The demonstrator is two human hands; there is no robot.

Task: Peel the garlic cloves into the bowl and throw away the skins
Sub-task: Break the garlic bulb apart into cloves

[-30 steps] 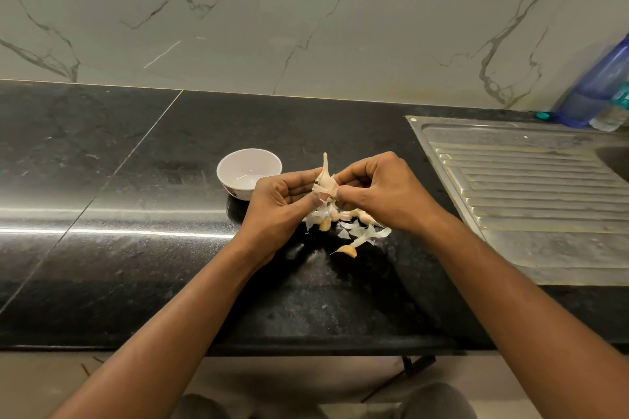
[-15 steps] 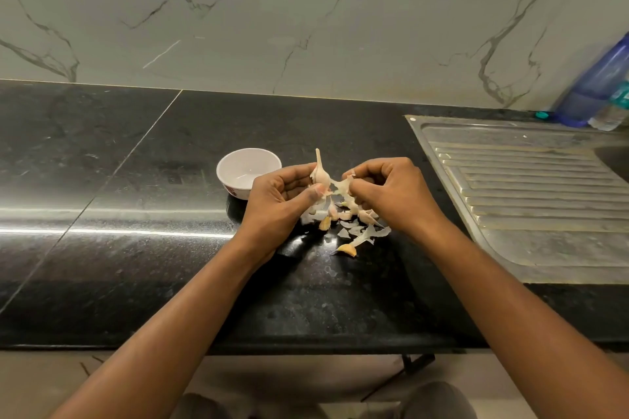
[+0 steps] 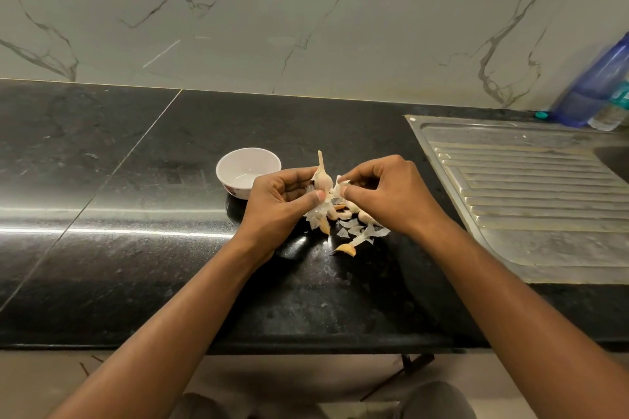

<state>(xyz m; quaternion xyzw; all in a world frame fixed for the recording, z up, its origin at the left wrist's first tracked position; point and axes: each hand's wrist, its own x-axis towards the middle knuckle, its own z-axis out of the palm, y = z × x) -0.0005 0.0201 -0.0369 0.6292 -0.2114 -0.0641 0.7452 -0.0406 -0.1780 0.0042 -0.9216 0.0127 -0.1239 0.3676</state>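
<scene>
Since a second ago the right hand [image 3: 391, 194] has drawn a little to the right, off the bulb [image 3: 321, 178], and a strip of skin [image 3: 337, 189] now stretches between them. The left hand [image 3: 279, 204] grips the bulb at frame centre, thumb pressed on its near side and fingers curled behind it, with the stem pointing up. The right hand's thumb and fingertips pinch the loose skin just right of the bulb. Below the hands, cloves [image 3: 345, 249] and torn skins [image 3: 364, 233] lie scattered on the black counter [image 3: 136, 180]. The white bowl [image 3: 231, 185] stands upright just left of the left hand, which hides part of its rim. At the right of the frame lies a steel drainboard [image 3: 527, 197], and a blue bottle [image 3: 595, 85] leans in the upper right corner against the marble wall [image 3: 306, 27].
</scene>
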